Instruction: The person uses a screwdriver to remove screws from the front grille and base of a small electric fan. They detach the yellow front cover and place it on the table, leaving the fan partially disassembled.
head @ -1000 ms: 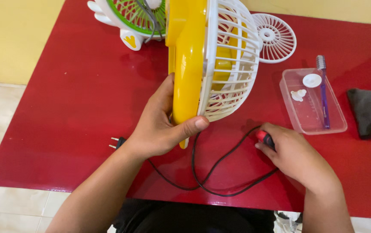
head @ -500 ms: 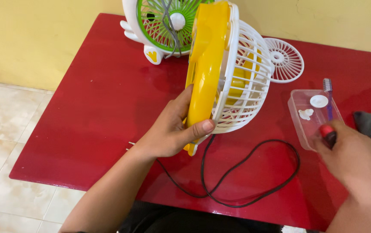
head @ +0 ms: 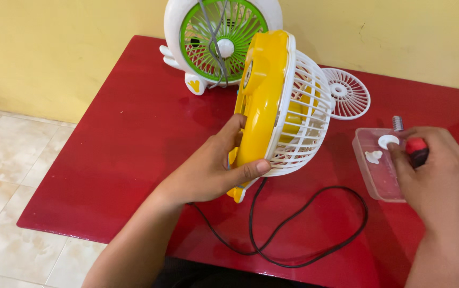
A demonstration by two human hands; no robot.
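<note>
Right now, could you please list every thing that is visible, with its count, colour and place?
Yellow fan: one, yellow body with white cage, held upright over the table.
Power cord: one, black, looped on the table below the fan.
Green fan: one, white and green, at the table's far edge.
Loose grille: one, white, flat on the table.
Plastic tray: one, clear, holding small white parts.
Table: one, red, against a yellow wall.
Red-handled tool: one, red and black, in the right hand.
Left hand: grips the yellow fan.
Right hand: over the tray.

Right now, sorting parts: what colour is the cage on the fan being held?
White, on a yellow fan; head view.
</note>
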